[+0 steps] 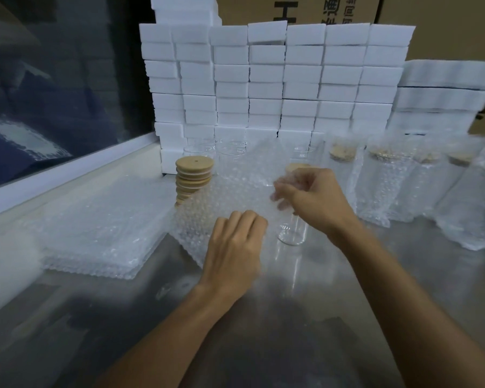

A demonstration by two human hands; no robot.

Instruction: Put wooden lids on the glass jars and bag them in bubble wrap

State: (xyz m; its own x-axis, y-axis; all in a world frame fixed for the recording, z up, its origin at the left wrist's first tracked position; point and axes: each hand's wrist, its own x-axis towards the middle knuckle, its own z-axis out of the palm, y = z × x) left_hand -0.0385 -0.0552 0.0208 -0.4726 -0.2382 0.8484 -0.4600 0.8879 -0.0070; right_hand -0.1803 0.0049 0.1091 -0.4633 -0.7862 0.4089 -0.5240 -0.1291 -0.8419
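Two bare forearms reach up from the bottom edge over the grey metal table [403, 264]. The left hand [233, 253] lies knuckles-up with fingers curled over the near right edge of a bubble wrap bag [230, 191]; its grip is closed on that edge. The right hand [317, 200] is higher and farther back, its thumb and fingers pinching the upper right edge of the same bag, which stands tilted between the two hands and looks blurred there. Just behind and below the right hand stands a glass jar [291, 233] on the table, upright, with a wooden lid [296, 167] showing above the hand at its top. Left of the held bag is a stack of wooden lids [193, 177], leaning slightly. Farther left lies a flat pile of bubble wrap bags [95, 233]. Behind the held bag stand empty glass jars [233, 148] without lids. Along the right a row of bagged jars [381, 177] stands upright, lids visible through the wrap. White foam blocks [263, 79] are stacked as a wall at the back, with cardboard boxes [347, 9] behind them.
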